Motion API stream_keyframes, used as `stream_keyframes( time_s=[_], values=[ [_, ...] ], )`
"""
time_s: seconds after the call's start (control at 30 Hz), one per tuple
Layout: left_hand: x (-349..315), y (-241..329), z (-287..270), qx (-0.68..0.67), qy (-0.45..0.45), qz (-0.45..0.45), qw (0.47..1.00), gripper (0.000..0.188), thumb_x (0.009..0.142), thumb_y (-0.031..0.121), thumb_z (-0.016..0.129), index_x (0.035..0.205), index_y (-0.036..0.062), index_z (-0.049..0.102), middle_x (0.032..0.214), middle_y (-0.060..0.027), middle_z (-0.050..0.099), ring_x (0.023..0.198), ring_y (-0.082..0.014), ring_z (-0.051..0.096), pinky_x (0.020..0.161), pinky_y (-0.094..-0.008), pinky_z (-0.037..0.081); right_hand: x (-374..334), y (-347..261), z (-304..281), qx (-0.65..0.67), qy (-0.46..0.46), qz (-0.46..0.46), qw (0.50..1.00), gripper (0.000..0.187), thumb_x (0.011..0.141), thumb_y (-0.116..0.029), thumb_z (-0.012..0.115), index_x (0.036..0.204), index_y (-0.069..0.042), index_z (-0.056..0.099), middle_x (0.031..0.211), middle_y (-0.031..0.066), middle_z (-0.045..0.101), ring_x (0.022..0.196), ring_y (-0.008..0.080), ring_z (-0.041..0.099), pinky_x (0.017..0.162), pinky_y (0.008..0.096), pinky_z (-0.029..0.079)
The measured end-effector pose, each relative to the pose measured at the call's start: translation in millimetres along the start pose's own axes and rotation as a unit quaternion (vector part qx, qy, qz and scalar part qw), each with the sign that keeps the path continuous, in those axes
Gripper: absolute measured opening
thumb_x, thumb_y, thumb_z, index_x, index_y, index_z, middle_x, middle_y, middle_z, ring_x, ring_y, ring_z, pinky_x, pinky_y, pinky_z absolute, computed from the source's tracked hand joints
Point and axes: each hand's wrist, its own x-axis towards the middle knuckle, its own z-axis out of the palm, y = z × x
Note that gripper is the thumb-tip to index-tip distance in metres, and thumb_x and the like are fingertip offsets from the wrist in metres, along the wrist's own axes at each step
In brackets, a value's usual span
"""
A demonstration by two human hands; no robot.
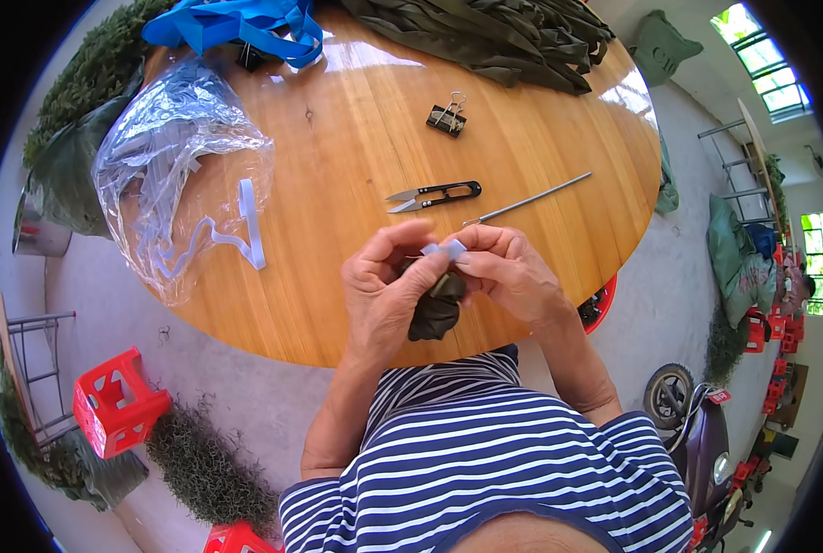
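Close to the table's near edge, both of my hands meet around a short pale white strip (450,248), perhaps elastic, and a bunched dark olive cloth (436,313). My left hand (384,281) is closed, its thumb pressing the strip's left part while the cloth hangs below its fingers. With thumb and forefinger my right hand (515,272) pinches the strip's right end. Just beyond them lie black-handled thread snips (448,192) with their blades apart. A thin grey metal rod (536,199) slants away to the right, its near end close to my right fingers.
On the wooden table (329,175) lie a black binder clip (446,120), a clear plastic bag (176,138) with a loose white elastic band (250,226), blue straps (236,28), and a dark olive cloth pile (494,37). A red stool (118,403) stands left; a motorbike (706,452) stands right.
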Motion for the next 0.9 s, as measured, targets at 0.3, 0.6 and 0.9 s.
stream_keyframes(
  time_s=[0.3,0.6,0.9],
  values=[
    [-11.4,-7.9,0.4,0.066,0.026,0.056,0.996,0.009,0.078,0.002,0.064,0.085,-0.0016,0.060,0.078,-0.0043,0.059,0.070,-0.0085,0.057,0.063,-0.0196,0.047,3.0,0.8,-5.6,0.043,-0.056,0.035,0.997,0.022,0.083,-0.026,0.061,0.083,-0.005,0.054,0.072,0.0013,0.059,0.057,0.0049,0.053,0.049,0.0177,0.043],
    [-15.9,-19.6,10.0,0.113,0.063,0.140,0.982,0.009,0.079,0.001,0.062,0.087,-0.0013,0.059,0.094,-0.0098,0.058,0.076,-0.0134,0.057,0.072,-0.0258,0.047,8.6,-10.9,-10.2,-0.109,-0.045,0.054,0.992,0.018,0.084,-0.022,0.059,0.082,-0.006,0.052,0.070,0.0003,0.057,0.060,0.0038,0.051,0.050,0.0176,0.042],
    [-15.6,-14.0,-13.1,0.307,-0.104,0.309,0.894,0.013,0.072,-0.004,0.064,0.083,0.0025,0.061,0.094,-0.0128,0.058,0.076,-0.0196,0.059,0.064,-0.0267,0.049,2.9,4.8,-21.2,0.074,-0.093,0.042,0.992,0.014,0.073,-0.006,0.069,0.078,-0.006,0.056,0.073,0.0009,0.060,0.066,0.0057,0.055,0.058,0.0183,0.043]
  ],
)
